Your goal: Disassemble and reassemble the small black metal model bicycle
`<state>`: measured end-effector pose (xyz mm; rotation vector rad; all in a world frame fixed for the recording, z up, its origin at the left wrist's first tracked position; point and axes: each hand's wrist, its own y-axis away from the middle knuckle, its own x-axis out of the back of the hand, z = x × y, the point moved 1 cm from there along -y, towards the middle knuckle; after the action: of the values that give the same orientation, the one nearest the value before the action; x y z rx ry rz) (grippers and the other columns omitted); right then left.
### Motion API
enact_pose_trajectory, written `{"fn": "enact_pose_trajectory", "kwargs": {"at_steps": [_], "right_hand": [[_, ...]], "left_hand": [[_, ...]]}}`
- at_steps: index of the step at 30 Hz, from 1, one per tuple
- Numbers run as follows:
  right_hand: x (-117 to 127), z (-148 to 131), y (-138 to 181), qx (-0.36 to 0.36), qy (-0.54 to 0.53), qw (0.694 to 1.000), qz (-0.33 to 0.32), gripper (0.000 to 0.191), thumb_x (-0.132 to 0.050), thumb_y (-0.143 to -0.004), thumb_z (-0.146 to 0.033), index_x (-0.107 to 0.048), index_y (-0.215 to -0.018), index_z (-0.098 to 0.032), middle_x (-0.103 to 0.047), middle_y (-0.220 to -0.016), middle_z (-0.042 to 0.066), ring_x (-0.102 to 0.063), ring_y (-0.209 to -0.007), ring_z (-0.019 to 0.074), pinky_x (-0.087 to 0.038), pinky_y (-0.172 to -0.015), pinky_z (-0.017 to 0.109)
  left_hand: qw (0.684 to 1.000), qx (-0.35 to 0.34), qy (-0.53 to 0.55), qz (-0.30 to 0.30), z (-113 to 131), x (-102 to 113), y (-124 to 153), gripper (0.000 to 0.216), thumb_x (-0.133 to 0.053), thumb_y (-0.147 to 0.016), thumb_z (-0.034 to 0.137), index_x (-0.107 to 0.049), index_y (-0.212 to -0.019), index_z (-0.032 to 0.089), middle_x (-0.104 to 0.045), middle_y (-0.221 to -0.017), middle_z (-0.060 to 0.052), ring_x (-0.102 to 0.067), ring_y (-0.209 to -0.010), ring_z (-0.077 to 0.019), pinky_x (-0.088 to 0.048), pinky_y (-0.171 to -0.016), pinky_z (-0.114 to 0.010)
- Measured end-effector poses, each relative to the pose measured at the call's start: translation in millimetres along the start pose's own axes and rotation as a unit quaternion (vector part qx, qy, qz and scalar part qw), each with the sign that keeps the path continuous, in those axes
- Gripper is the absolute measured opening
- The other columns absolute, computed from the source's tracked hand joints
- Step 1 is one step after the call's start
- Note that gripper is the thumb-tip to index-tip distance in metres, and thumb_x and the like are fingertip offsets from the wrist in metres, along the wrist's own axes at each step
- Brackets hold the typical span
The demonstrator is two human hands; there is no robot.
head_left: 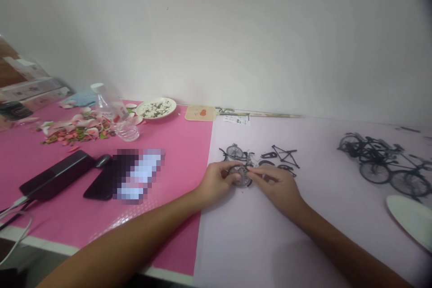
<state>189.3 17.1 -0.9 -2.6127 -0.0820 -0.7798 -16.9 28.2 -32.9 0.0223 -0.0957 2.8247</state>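
My left hand [218,181] and my right hand [275,184] meet over a small spoked model wheel [241,176] on the pale lilac mat [256,234]. Both hands pinch it, fingers curled and pressed together. Just behind the hands lie a second small wheel [234,150], a black miniature bicycle frame [286,155] and curved black mudguard pieces [268,155].
Assembled black model bicycles [384,162] stand at the right, with a white plate rim [410,218] near them. On the pink cover [182,144] at the left are a clear plastic bottle [116,114], a plate of seeds [155,108], petals, a power bank [56,175], a phone [104,182].
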Motion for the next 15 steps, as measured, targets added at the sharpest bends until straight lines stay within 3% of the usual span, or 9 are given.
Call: {"fn": "enact_pose_trajectory", "kwargs": {"at_steps": [6, 12, 15], "right_hand": [[-2, -3, 1, 0.022, -0.020, 1.000, 0.000, 0.023, -0.071, -0.093, -0.029, -0.082, -0.113, -0.028, -0.077, -0.093, 0.003, -0.070, -0.079, 0.0175, -0.057, -0.060, 0.026], [-3, -1, 3, -0.060, -0.040, 0.997, 0.006, 0.039, -0.077, -0.087, -0.034, -0.078, -0.125, -0.024, -0.079, -0.093, 0.004, -0.070, -0.066, 0.0164, -0.059, -0.056, 0.027], [-4, 1, 3, -0.074, -0.045, 0.996, 0.025, 0.037, -0.080, -0.084, -0.036, -0.080, -0.119, -0.023, -0.080, -0.092, 0.004, -0.072, -0.068, 0.0183, -0.060, -0.057, 0.028]], "left_hand": [[0.998, -0.017, 0.061, 0.014, 9, 0, -1, 0.036, -0.075, -0.089, 0.030, -0.076, -0.123, 0.016, -0.078, -0.108, -0.012, -0.071, -0.089, -0.0211, -0.057, -0.081, -0.031], [0.994, -0.009, 0.109, 0.030, 10, 0, -3, 0.040, -0.078, -0.087, 0.033, -0.074, -0.121, 0.013, -0.077, -0.110, -0.014, -0.073, -0.093, -0.0224, -0.058, -0.084, -0.032], [0.993, -0.005, 0.112, 0.039, 8, 1, -5, 0.040, -0.080, -0.086, 0.034, -0.074, -0.119, 0.012, -0.077, -0.112, -0.015, -0.073, -0.094, -0.0228, -0.058, -0.084, -0.032]]}}
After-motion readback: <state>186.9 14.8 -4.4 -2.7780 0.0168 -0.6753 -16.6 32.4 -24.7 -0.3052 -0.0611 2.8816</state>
